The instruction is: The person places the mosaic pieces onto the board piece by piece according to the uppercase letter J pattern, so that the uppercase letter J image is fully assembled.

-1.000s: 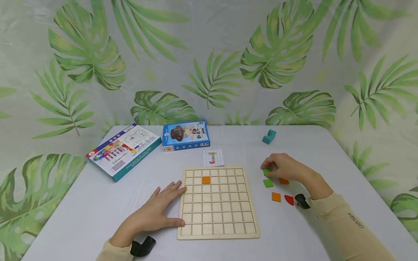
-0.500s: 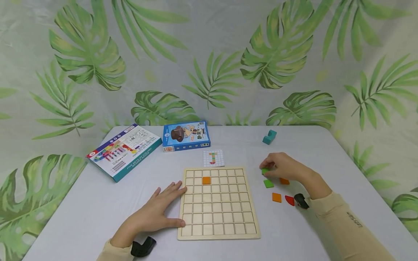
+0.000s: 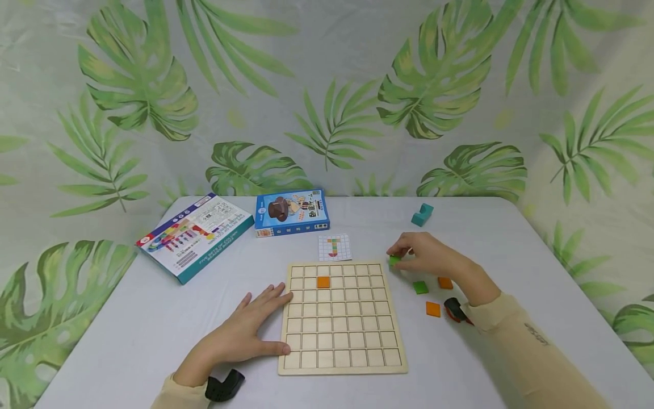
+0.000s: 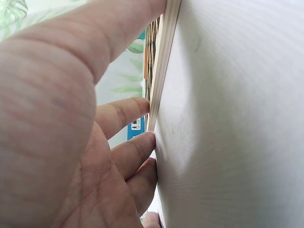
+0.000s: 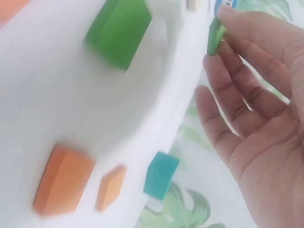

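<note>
Right fingers (image 5: 254, 28) pinch green tile (image 5: 214, 37); card (image 3: 334, 247): head-view only.

A white table (image 3: 153, 318) stands against a leaf-print curtain (image 3: 327, 57) that fills the background and shows past both sides of the table, marking an indoor play corner or simple filming set; whether it belongs to a home, a classroom or a studio cannot be told. Games set the tone: a blue box (image 3: 293, 211) picturing a brown hat, a teal-edged box (image 3: 196, 236) covered in bright print, a gridded wooden board (image 3: 347, 325), a small pattern card (image 3: 334, 247) and colored tiles (image 3: 420, 287). A black wrist-worn device (image 3: 225, 385) points to recording.
</note>
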`<act>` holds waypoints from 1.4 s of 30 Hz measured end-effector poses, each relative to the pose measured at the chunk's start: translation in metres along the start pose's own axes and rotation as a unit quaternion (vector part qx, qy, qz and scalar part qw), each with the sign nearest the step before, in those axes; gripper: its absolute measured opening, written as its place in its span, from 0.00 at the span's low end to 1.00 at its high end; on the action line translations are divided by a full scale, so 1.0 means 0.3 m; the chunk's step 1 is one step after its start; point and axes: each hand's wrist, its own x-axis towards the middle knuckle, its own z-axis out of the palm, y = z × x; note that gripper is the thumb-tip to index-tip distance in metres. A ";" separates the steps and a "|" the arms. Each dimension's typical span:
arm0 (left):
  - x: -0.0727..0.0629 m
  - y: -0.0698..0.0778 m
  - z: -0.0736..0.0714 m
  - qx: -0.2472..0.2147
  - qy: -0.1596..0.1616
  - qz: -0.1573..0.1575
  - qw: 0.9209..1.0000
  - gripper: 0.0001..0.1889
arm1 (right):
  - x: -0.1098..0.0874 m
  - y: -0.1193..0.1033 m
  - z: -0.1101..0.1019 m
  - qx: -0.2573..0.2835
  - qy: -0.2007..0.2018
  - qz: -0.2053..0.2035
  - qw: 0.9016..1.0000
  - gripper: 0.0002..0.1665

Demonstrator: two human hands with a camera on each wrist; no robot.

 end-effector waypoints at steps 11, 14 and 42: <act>0.000 0.002 0.001 -0.002 -0.001 -0.004 1.000 0.54 | 0.094 -0.095 0.050 0.013 -0.014 -0.028 0.999 0.18; 0.000 0.002 0.002 -0.001 -0.001 -0.003 1.000 0.54 | 0.117 -0.120 0.066 0.009 -0.025 -0.032 0.999 0.19; -0.001 0.006 -0.004 0.001 -0.001 0.001 1.000 0.53 | 0.209 -0.273 0.187 0.004 -0.087 -0.091 0.992 0.12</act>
